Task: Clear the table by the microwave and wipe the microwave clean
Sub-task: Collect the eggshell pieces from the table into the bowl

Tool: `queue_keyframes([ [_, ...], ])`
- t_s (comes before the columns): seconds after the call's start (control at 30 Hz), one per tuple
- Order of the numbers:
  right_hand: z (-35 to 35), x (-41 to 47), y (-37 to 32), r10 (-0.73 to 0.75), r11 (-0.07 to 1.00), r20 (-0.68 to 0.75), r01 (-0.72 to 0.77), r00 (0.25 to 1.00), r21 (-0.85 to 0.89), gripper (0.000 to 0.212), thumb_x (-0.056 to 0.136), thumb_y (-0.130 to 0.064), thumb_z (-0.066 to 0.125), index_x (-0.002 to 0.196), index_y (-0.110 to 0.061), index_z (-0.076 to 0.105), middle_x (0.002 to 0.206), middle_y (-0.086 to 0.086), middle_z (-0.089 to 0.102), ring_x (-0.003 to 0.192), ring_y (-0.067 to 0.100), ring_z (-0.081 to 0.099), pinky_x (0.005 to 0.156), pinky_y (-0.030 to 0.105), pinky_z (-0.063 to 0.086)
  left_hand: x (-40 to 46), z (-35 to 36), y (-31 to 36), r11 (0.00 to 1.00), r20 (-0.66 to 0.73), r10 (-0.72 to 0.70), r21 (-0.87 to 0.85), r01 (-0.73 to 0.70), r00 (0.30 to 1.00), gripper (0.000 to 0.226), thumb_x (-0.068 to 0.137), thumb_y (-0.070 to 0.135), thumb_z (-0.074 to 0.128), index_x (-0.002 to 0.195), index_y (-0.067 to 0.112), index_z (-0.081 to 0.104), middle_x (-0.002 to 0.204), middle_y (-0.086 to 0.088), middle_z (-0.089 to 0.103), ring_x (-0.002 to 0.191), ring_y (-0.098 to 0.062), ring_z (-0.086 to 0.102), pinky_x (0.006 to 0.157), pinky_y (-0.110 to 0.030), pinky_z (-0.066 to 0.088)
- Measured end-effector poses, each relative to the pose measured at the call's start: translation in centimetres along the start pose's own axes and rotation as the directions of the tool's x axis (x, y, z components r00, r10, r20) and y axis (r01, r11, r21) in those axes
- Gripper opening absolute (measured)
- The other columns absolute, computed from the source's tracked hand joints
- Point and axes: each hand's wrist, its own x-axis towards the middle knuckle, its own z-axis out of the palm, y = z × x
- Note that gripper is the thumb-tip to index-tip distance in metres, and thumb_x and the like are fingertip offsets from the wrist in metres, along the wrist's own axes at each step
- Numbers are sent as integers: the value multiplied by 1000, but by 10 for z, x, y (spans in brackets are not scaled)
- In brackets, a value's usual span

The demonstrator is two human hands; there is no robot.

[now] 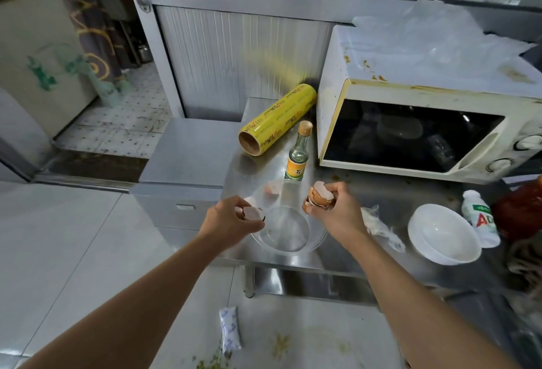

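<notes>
— Where's the microwave?
— Far right on the steel desk, top stained. One yellow film roll and one bottle lie left of it.
— The arms?
— Both reach forward over one clear bowl. Left hand fingers pinch one eggshell half; right hand fingers grip stacked eggshells, perhaps three. One shell sits at the bowl's far rim.

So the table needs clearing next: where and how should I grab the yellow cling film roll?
Grip the yellow cling film roll around its middle, hand coming from above and the left. It lies on its side, far end by the microwave and the small bottle close on its right, so the left flank is free.
</notes>
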Motion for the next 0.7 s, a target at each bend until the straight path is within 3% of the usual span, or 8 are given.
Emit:
queue_keyframes([
  [0.13,-10,1,2,-5,1000,12,4,1000,26,50,69,-23,83,105,-22,48,103,-4,63,92,16,62,83,31,50,-2,10,11,1000,-2,11,3,-11,1000,30,68,33,81,90,23,64,75,10,64,73,-9,61,67,-25,50],
  [0.3,-31,5,6,6,1000,-13,-6,1000,17,49,71,-19,81,108,-19,50,100,-5,60,87,13,58,75,23,41,-1,29,29,1000,15,17,-14,-17,1000,33,66,33,82,93,23,64,83,3,67,76,-12,61,58,-18,43],
  [0.47,-44,8,14,30,999,-13,-30,999,-15,51,72,-20,81,112,-19,49,102,-5,57,89,15,57,75,24,42,0,44,38,999,50,39,-10,-39,998,36,68,32,81,98,21,64,90,2,66,81,-13,61,66,-21,46],
  [0.7,-47,11,14,26,999,-19,-27,999,-21,50,71,-20,82,108,-20,49,102,-4,59,90,16,58,78,26,45,0,43,37,999,30,53,12,-53,998,36,70,31,80,99,22,61,93,4,62,79,-8,58,66,-20,45],
])
